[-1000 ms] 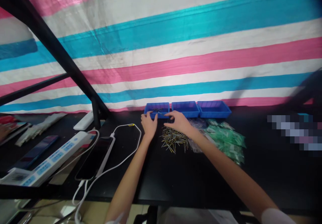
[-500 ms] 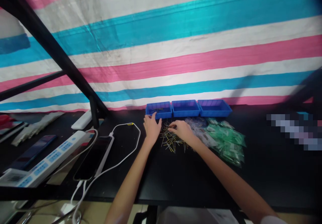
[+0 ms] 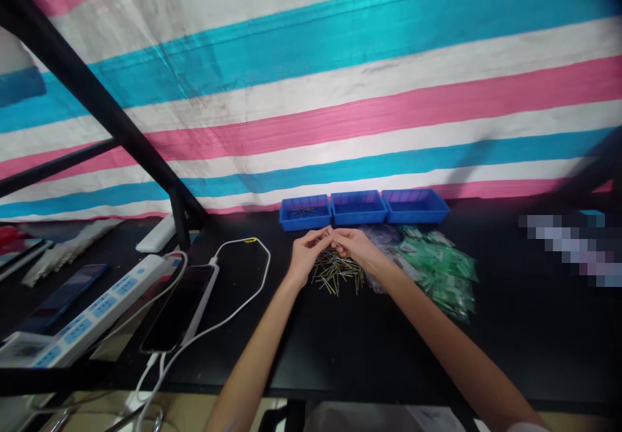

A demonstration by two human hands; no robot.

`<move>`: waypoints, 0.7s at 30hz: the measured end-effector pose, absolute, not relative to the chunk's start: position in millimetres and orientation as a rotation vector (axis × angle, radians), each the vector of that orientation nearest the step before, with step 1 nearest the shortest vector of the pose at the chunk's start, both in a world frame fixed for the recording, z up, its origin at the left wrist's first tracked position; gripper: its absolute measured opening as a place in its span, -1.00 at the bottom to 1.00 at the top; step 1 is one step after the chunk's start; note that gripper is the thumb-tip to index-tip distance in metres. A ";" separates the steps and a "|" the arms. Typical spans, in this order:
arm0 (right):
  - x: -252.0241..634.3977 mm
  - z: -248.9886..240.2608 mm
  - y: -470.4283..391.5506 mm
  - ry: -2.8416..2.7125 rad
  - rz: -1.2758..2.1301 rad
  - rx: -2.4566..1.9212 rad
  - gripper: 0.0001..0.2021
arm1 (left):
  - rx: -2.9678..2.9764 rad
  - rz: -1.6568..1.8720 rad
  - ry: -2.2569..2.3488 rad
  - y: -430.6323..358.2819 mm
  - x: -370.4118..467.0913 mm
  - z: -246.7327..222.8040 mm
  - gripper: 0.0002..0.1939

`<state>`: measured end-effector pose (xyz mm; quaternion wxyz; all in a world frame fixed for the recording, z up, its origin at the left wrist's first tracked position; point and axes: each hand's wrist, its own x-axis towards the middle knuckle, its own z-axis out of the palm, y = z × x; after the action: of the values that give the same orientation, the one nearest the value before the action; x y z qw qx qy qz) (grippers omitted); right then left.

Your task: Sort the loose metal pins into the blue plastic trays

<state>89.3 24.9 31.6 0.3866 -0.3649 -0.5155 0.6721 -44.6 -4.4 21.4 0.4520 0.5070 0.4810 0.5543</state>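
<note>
My left hand and my right hand meet above a heap of thin metal pieces on the black table. Fingertips of both hands are pinched together at one spot; whatever they hold is too small to name. Behind them stand three blue trays in a row. A few thin pieces lie in the left tray, while the middle tray and the right tray show nothing inside. Right of the heap are clear plastic bags and green plastic bags.
On the left are a white power strip, a phone with a white cable, another phone and a white block. A black metal frame rises there, before a striped sheet.
My left hand has moved from the left tray's front edge rightward to my right hand, and its spread fingers have closed. My right hand has barely moved.
</note>
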 end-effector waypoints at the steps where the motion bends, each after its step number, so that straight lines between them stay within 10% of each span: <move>1: 89.5 31.9 24.1 -1.269 1.739 -0.931 -0.66 | 1.243 1.392 1.177 -4.5 -43.8 21.6 -0.66; 21: 88.1 52.1 22.9 -1.382 1.412 -1.040 -0.73 | 1.418 1.479 1.214 -2.3 -54.9 26.6 -0.81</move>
<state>88.1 22.9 52.1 0.4388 -0.4186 -0.5561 0.5683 -54.9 -2.3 26.6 0.3711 0.5530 0.4733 0.5767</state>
